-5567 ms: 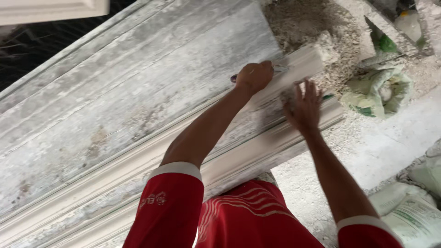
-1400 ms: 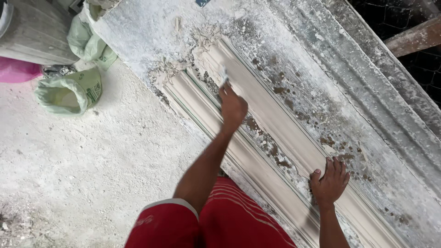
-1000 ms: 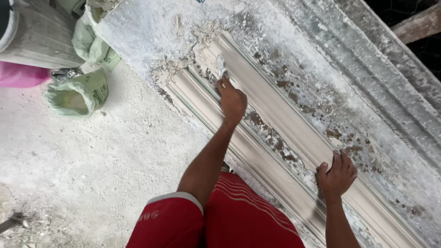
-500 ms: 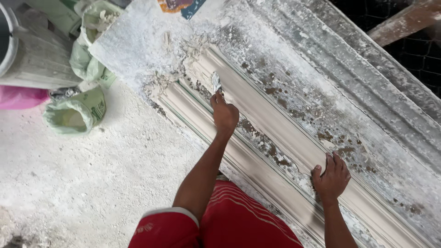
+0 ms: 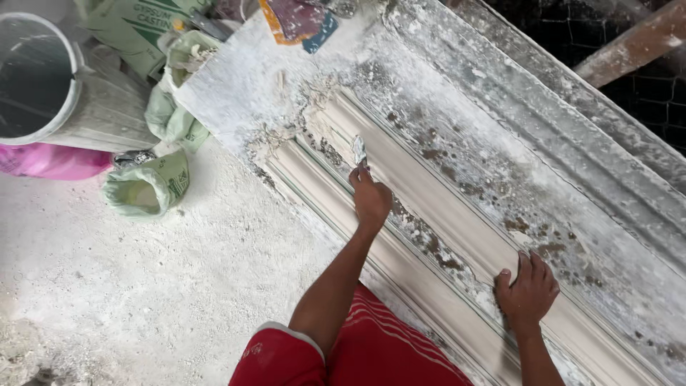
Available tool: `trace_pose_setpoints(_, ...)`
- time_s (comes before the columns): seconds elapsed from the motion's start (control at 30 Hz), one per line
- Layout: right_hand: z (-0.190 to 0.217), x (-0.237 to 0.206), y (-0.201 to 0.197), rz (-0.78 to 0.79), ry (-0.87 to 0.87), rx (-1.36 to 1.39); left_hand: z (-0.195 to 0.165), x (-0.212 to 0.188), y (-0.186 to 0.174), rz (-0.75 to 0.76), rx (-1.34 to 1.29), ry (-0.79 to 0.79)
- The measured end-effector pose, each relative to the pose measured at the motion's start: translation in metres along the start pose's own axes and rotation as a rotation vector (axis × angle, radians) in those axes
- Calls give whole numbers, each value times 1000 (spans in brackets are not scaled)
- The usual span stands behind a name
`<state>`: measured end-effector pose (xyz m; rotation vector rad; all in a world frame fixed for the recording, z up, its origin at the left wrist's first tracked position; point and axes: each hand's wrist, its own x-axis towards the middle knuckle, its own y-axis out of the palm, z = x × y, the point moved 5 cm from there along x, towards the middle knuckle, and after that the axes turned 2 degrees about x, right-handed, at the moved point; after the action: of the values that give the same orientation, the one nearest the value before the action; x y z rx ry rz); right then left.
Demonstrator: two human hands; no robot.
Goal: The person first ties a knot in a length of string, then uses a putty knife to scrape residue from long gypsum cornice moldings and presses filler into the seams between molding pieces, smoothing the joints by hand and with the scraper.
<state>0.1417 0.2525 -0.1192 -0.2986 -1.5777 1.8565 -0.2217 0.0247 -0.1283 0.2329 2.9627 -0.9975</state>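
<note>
Powder-white floor (image 5: 143, 286); grey bucket (image 5: 64, 93), green sacks (image 5: 153, 189) upper left; wire mesh (image 5: 643, 100) upper right.

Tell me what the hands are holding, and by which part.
The left hand grips a small scraper by its handle, blade pointing away. The right hand holds nothing; it rests flat on the plaster moulding.

One view only, from my head, looking steeply down past my red shirt (image 5: 371, 350) at what's in front of me. Close range: arm's reach. My left hand (image 5: 371, 200) sits near frame centre, my right hand (image 5: 529, 289) lower right. The plaster cornice moulding (image 5: 457, 236) runs diagonally from upper centre to bottom right, so the camera is rolled against it. The dusty floor (image 5: 128, 286) fills lower left, the grey bucket (image 5: 50, 86) is cut by the top-left corner. No second view to overlap.
</note>
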Motion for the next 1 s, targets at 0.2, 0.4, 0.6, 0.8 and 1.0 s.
trace_pose_setpoints(0.2,31,46,9,9,-6,19,-2,16,-15,-104,-23,-6)
trace_pose_setpoints(0.4,88,76,29,79,-79,122,8,16,-20,-40,-54,-159)
trace_pose_setpoints(0.6,84,72,30,56,-6,88,16,29,-21,-129,53,125)
trace_pose_setpoints(0.8,83,73,35,47,16,86,24,23,-11,-26,6,29)
trace_pose_setpoints(1.0,82,71,31,12,12,62,24,25,-26,-42,51,48)
